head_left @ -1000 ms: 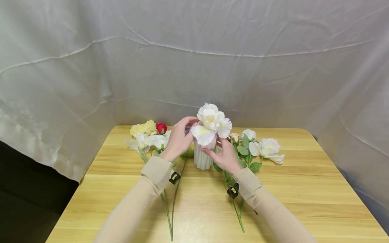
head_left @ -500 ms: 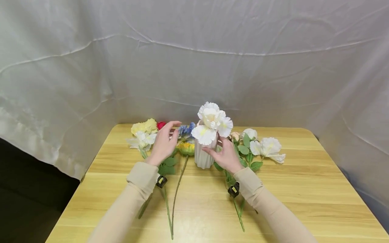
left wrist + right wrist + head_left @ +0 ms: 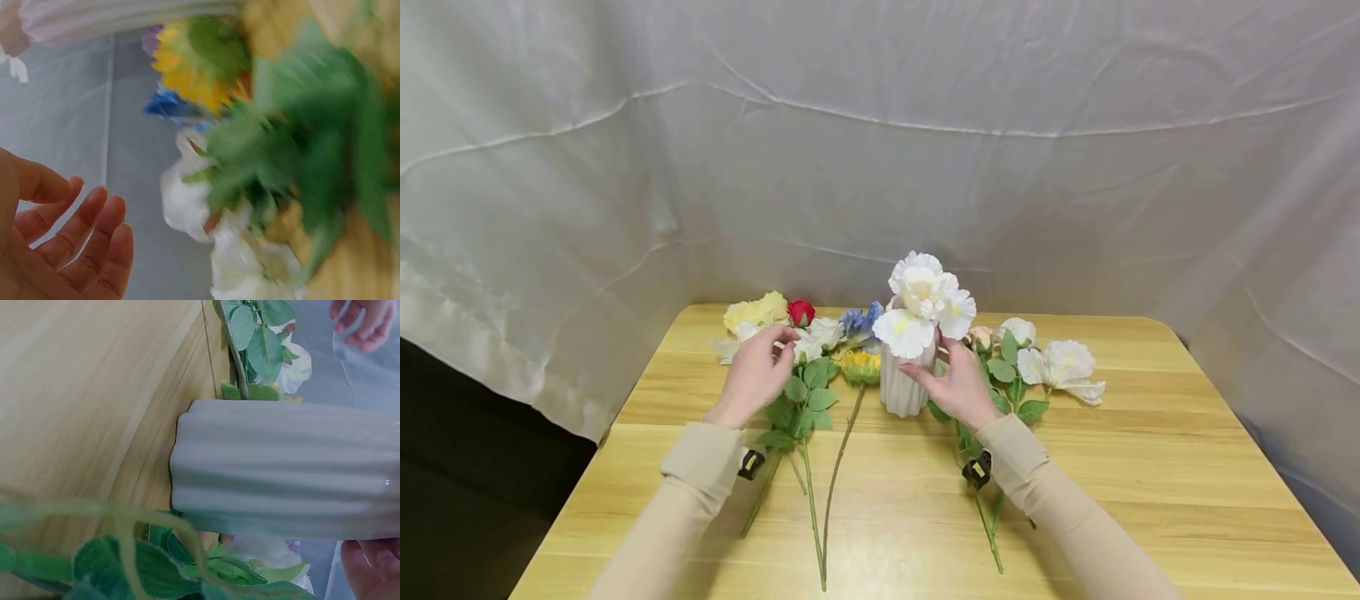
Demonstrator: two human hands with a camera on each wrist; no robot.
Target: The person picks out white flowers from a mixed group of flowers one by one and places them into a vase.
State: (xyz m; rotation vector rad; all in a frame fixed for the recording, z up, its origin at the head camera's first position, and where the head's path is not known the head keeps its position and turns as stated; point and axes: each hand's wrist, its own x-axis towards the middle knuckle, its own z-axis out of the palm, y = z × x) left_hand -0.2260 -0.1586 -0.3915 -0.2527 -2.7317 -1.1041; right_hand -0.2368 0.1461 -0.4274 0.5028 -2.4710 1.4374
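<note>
A fluted white vase (image 3: 901,387) stands upright near the table's middle, with a large ruffled white iris (image 3: 917,296) rising from its mouth. My right hand (image 3: 961,385) grips the vase's right side, thumb across the front and fingers round the back. In the right wrist view, the fingertips meet the pale vase wall (image 3: 281,462). Holding nothing, my left hand (image 3: 756,377) hovers over the left pile of flowers with loosely bent fingers. Nearest to it are white flowers (image 3: 820,335) with green leaves (image 3: 805,400). In the left wrist view, those white blooms (image 3: 187,187) lie beyond my fingertips.
Left of the vase lie a yellow flower (image 3: 756,311), a red rose (image 3: 801,313), a blue flower (image 3: 861,321) and a sunflower (image 3: 859,367). On the right are a white iris (image 3: 1063,367) and a white rose (image 3: 1017,331). Stems point towards the table's front. Grey cloth (image 3: 925,192) hangs behind.
My left hand has let go near the white iris and moved left and down over the left pile, uncovering the blue flower and sunflower. The right hand stays on the vase.
</note>
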